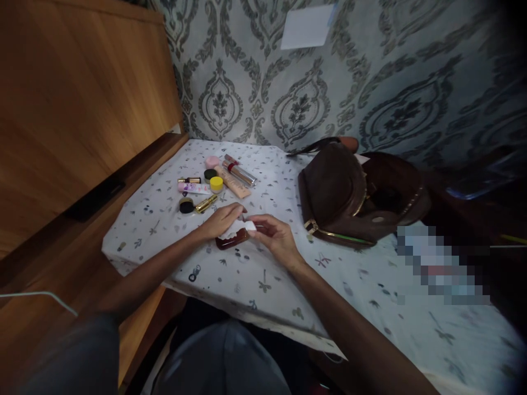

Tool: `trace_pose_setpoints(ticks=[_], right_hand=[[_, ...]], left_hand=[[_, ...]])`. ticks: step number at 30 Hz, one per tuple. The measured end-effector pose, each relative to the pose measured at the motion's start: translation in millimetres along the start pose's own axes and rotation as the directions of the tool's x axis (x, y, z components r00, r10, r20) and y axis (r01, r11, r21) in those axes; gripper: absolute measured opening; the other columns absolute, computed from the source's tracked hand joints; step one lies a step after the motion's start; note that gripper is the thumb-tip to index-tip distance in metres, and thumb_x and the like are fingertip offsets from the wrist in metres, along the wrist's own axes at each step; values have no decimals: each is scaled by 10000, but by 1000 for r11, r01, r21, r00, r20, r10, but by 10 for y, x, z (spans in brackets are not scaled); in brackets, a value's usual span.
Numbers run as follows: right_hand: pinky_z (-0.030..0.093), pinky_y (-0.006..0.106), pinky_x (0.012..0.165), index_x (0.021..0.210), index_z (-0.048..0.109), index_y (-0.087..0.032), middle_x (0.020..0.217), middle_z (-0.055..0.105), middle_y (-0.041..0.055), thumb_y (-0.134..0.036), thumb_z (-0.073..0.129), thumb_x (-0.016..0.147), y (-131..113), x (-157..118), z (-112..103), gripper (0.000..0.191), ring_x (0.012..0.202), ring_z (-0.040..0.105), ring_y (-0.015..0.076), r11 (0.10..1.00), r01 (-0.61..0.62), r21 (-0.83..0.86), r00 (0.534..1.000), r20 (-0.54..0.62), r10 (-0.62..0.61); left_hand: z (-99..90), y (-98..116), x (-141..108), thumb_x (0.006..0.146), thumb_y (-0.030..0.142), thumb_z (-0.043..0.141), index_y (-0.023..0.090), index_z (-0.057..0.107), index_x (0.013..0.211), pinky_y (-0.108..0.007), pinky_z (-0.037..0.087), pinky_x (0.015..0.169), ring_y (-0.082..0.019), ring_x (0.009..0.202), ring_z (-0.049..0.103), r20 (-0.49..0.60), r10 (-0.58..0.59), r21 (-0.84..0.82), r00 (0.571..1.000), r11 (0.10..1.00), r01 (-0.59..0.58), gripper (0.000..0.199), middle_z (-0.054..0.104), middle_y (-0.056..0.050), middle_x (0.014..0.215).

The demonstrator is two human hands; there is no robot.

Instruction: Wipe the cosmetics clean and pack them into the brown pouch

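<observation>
A reddish-brown bottle [231, 240] with a white cap [250, 225] lies tilted low over the table's front part. Along its upper side is a white piece with a ragged edge [231, 229]; I cannot tell if it is tissue or a label. My left hand [222, 220] is closed over the bottle from behind, fingers partly hidden by the white piece. My right hand [276, 236] pinches the capped end between thumb and fingers.
Beyond my left hand lie a yellow-lidded jar [216, 184], a beige tube [233, 182], a gold lipstick [206, 203], a black-lidded jar [186, 206] and other cosmetics. A dark brown bag [333, 186] stands open at right. Wooden furniture [82, 82] borders the left; patterned wall behind.
</observation>
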State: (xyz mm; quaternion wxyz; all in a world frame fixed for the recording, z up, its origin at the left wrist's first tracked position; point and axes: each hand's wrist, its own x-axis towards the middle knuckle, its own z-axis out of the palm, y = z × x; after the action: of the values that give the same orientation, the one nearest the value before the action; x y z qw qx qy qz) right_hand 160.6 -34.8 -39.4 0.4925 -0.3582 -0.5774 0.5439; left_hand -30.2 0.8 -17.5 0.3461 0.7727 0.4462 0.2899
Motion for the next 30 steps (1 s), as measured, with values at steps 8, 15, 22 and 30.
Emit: trace_pose_setpoints(ticks=[8, 15, 22, 30], right_hand=[[535, 329, 790, 990, 756, -249, 1052, 729, 47, -412, 793, 726, 34, 3, -25, 313, 939, 656, 204, 987, 41, -158, 998, -31, -47], [547, 336, 813, 1011, 732, -241, 1058, 722, 45, -448, 778, 733, 69, 8, -14, 350, 951, 659, 198, 989, 38, -144, 999, -30, -43], [419, 240, 423, 850, 666, -191, 564, 616, -26, -582, 726, 730, 126, 46, -43, 413, 462, 520, 113, 974, -137, -180, 989, -71, 126], [450, 246, 457, 810, 637, -206, 583, 631, -31, -555, 791, 672, 24, 38, -15, 405, 501, 568, 125, 995, -102, -9, 992, -75, 101]], left_hand=[[-55, -63, -590, 889, 501, 586, 176, 457, 1344, -474, 412, 1012, -314, 1188, 533, 77, 149, 360, 986, 918, -167, 573, 575, -165, 1307], [44, -175, -699, 888, 379, 605, 181, 388, 1359, -474, 466, 961, -299, 1125, 545, 35, 240, 463, 970, 857, -228, 554, 581, -146, 1229], [60, -84, -694, 880, 225, 563, 167, 387, 1318, -477, 490, 953, -315, 1158, 511, -27, 235, 575, 972, 798, -178, 476, 541, -158, 1223], [112, -106, -657, 887, 273, 594, 188, 329, 1366, -466, 469, 984, -301, 1191, 530, -15, 207, 605, 978, 781, -156, 554, 547, -153, 1266]])
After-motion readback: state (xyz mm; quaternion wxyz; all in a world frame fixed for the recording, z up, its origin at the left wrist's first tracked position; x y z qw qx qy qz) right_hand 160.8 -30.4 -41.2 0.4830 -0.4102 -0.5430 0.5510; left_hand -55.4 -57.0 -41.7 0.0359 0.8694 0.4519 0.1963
